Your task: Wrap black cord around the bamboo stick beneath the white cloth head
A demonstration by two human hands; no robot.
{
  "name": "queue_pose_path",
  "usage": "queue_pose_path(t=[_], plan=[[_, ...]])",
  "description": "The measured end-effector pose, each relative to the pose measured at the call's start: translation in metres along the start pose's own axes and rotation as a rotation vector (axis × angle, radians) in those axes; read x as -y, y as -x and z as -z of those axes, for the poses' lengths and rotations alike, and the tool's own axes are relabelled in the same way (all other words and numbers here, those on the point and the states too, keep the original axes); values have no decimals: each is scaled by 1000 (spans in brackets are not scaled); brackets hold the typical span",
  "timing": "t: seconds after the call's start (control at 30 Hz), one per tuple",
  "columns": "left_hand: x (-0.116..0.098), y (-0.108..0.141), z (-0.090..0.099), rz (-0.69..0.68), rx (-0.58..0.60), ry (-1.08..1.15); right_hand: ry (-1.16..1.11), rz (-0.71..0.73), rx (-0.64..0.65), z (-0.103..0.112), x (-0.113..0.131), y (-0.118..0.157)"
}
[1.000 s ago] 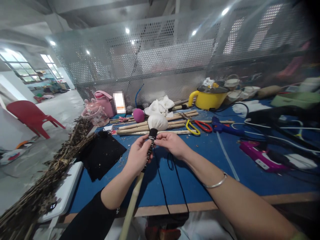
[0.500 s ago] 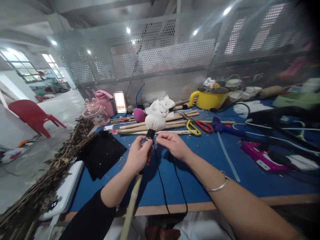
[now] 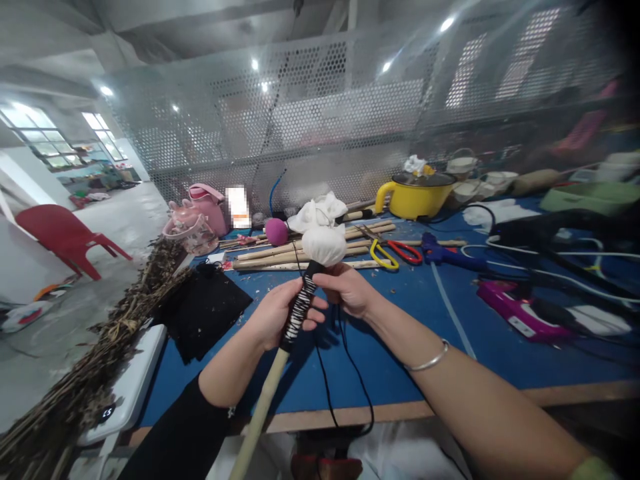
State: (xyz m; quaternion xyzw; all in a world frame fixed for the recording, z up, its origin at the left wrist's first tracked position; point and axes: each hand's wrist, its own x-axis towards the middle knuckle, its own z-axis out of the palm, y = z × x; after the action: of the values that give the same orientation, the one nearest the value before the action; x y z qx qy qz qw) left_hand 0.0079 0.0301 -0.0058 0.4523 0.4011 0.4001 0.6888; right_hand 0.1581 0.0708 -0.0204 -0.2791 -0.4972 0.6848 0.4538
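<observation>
Below the soft-looking white bundle (image 3: 324,245), my left fingers (image 3: 314,319) cradled, and right fingers (image 3: 331,283) pinched, the stiff-looking stick's (image 3: 270,393) probably grippy wrapping (image 3: 299,319).

No legible txt, wht device (image 3: 136,381) display (image 3: 107,413) unclear

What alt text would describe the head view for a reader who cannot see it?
The left hand holds a stick by its striped wrap; the right hand is below its white, round top. Behind, on the blue table, are scissors, more sticks and a yellow pot.
</observation>
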Motion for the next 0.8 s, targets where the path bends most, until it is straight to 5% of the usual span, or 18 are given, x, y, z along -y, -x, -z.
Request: queue_pose_path(t=[0.13,0.23,0.37,0.57,0.8], plan=[[12,-2,-2,-257,-337,-310,83,7,-88,-5,-1,-3],[16,-2,-4,-361,-447,-475,114,18,-92,-6,-3,-4],[7,-2,-3,-305,-437,-354,164,31,-64,0,-2,-3],[-3,-5,3,-202,-224,-47,127,27,3,4,3,0],[-1,-3,1,-226,-186,-7,113,31,-36,-1,2,1]])
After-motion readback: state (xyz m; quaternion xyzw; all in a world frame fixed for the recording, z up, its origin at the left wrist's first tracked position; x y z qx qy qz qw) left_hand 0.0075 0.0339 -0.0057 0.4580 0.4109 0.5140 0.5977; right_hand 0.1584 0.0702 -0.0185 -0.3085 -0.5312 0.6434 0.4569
